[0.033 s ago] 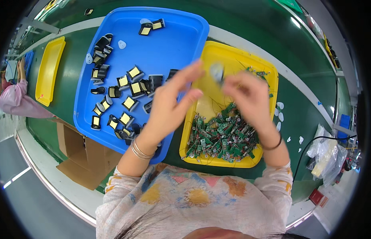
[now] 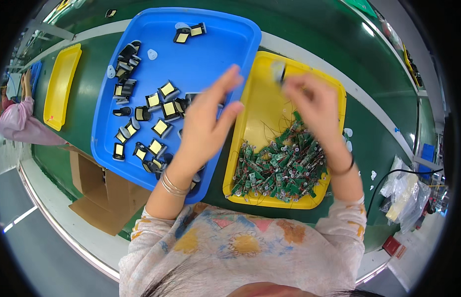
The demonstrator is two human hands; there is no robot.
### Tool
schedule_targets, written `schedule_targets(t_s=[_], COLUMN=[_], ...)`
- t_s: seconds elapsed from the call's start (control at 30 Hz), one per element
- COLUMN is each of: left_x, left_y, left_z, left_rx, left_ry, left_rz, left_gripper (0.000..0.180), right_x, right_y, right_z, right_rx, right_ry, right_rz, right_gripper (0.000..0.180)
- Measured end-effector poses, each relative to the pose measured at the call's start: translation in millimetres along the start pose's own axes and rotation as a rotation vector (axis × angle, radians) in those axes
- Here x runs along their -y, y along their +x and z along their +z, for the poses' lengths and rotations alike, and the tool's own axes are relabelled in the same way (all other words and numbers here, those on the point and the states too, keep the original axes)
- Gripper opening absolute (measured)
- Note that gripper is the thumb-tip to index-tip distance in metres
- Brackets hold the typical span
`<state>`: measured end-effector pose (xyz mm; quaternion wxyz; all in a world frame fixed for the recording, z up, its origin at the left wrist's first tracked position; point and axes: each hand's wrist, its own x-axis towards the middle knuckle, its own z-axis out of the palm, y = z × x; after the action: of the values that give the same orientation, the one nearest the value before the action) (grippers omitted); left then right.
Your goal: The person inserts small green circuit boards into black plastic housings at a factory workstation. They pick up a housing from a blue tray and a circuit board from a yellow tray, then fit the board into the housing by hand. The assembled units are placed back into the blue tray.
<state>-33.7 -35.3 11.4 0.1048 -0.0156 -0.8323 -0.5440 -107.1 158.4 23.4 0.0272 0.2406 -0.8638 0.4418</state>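
Note:
My left hand is over the right side of the blue tray, with its fingers stretched and the thumb apart, holding nothing. My right hand is above the yellow tray, smeared by motion, its fingers pinched. At its fingertips is a small grey-and-black part, too blurred to make out fully. Below that hand lies a heap of small green circuit boards with thin wires. Black plastic housings with pale yellow faces and grey ends are scattered in the blue tray.
Small whitish pieces lie right of the near yellow tray. Another yellow tray stands at the far left, beside a person in a pink sleeve. An open cardboard box is below the blue tray. Clear plastic bags and a black cable are at right.
My right hand has moved up and slightly right, carrying the small part with it. My left hand has shifted a little left, its fingers still apart.

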Motion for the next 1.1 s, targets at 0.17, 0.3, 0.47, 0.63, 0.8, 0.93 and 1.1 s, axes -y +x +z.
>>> schedule_targets(t_s=[0.17,0.3,0.47,0.63,0.8,0.93,1.1], left_x=[43.7,38.1,37.4,17.1,-4.9,-7.3,-10.4], left_y=[6.1,5.1,4.3,5.5,-4.8,-10.7,-14.9], left_z=[-8.6,-10.6,-8.9,-12.2,-7.7,-0.2,2.4], left_rx=[0.127,0.126,0.194,0.011,-0.004,0.145,0.321], left_ry=[0.852,0.938,0.923,0.542,0.191,-0.270,-0.659], left_rz=[0.117,0.123,0.048,0.154,0.132,-0.031,-0.189], left_gripper=[0.051,0.043,0.027,0.016,0.024,0.030,0.035], right_x=[-134.3,-167.6,-97.0,-45.5,-45.4,-57.0,-46.9], right_y=[97.7,114.1,91.3,21.2,-23.3,-28.8,-27.0], right_z=[-24.0,-23.4,-23.1,-45.1,-45.9,-45.5,-41.4], right_rx=[-0.106,-0.036,-0.066,0.249,0.474,0.483,0.374], right_ry=[-0.765,-0.834,-0.675,-0.567,-0.672,-0.618,-0.413], right_rz=[-0.163,-0.025,-0.263,-0.189,-0.009,0.026,0.088], right_gripper=[0.011,0.010,0.013,0.012,0.019,0.018,0.017])
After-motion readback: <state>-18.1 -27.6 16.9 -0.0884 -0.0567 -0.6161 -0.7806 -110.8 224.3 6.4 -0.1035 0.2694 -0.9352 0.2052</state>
